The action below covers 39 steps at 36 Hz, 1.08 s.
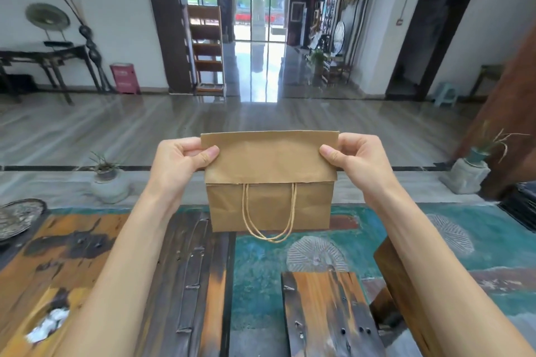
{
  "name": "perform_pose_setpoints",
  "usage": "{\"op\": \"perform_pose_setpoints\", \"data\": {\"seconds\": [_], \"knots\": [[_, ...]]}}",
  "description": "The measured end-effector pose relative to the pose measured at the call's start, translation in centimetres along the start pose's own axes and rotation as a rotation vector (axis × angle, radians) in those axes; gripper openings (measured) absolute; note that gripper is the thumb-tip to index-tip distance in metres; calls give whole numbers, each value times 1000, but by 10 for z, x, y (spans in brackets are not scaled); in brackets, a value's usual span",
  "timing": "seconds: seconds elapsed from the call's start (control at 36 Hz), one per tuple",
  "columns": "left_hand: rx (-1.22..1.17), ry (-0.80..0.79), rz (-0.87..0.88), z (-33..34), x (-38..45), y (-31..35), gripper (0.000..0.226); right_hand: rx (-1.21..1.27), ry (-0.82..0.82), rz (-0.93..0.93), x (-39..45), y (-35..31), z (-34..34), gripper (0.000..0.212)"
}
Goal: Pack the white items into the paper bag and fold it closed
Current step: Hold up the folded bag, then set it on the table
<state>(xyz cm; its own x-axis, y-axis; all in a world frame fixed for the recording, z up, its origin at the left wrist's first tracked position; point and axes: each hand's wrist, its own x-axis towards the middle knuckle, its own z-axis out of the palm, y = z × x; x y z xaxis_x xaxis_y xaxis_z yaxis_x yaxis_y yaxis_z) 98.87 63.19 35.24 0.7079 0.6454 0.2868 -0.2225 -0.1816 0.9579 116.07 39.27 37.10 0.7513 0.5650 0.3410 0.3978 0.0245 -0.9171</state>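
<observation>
A brown paper bag [271,206] stands upright on the wooden table [87,243] in front of me. Its top is folded forward into a flap that hangs over the front, and a twine handle [269,223] dangles below the flap. My left hand [179,165] pinches the flap's left corner, thumb on the front. My right hand [358,164] pinches the right corner the same way. Nothing inside the bag shows. A small patch of white material [48,326] lies on the table at the lower left, beside my left forearm.
A potted plant [106,180] stands at the table's far left and another [475,165] at the far right. A dark round dish [17,217] sits at the left edge. A wooden chair back [406,284] rises near my right forearm. A teal patterned surface [362,240] lies under the bag's right side.
</observation>
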Motion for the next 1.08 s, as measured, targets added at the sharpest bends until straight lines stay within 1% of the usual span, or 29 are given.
{"op": "perform_pose_setpoints", "data": {"seconds": [0.19,0.33,0.47,0.53,0.61,0.69,0.78,0.81,0.89,0.97,1.08], "knots": [[20,110,-28,-24,40,-25,21,38,-122,9,75,31,36,34],[40,214,-49,-54,68,-38,23,29,-208,0,129,45,82,26],[75,354,-73,-82,94,-55,22,36,-330,-34,188,61,131,33],[80,423,-81,-93,103,-63,20,57,-384,-46,212,68,151,28],[90,536,-96,-108,115,-76,18,89,-478,-51,248,81,183,13],[113,633,-134,-122,127,-88,18,120,-583,-68,281,94,215,23],[78,729,-178,-136,133,-95,17,139,-690,-100,310,102,248,40],[75,759,-178,-140,134,-96,14,136,-724,-113,318,103,259,42],[168,856,-178,-154,128,-99,6,147,-837,-141,332,105,294,45],[179,944,-179,-164,117,-101,22,155,-921,-145,334,108,331,42],[173,1065,-193,-180,90,-105,18,157,-1042,-181,324,111,380,46]]}}
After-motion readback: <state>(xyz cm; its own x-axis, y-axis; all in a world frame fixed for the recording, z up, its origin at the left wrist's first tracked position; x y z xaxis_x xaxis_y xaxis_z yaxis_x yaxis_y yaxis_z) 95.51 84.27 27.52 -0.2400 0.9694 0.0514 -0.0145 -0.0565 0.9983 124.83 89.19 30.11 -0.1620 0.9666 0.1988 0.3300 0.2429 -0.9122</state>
